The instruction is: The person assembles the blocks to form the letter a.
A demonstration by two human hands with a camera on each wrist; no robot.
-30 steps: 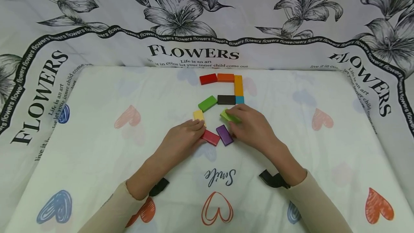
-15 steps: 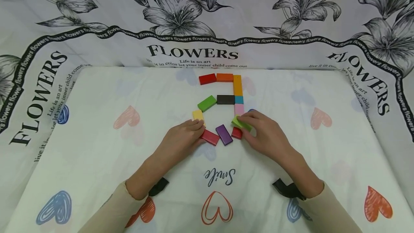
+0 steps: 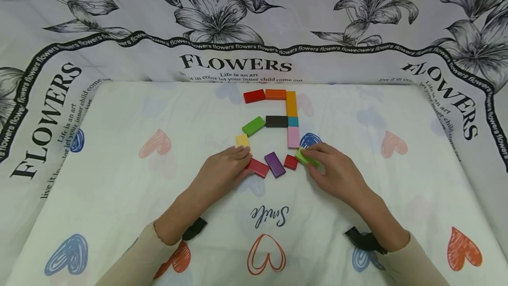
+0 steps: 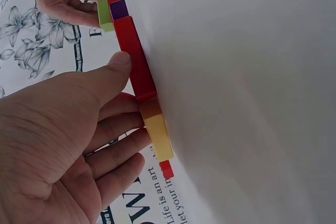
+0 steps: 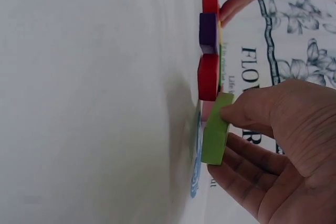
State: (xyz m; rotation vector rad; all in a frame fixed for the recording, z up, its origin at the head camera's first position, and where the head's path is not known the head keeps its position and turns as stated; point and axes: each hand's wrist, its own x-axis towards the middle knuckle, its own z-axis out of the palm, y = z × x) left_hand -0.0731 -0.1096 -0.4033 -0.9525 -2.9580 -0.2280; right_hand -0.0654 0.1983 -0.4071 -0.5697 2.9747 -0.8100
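Observation:
My left hand rests beside the lower left of a block outline, its fingers against a yellow block. In the left wrist view its thumb touches a long red block. Between thumb and fingers my right hand pinches a light green block. That block is held tilted, right of a small red block and just below a pink block. A purple block lies between the two red blocks.
Up the outline run a green block, a black block, a small blue block and an orange-yellow block. An orange block and a red block form the top. All lie on a printed white cloth.
My right hand has moved right and slightly down with the light green block, uncovering the pink and small red blocks. My left hand has stayed in place.

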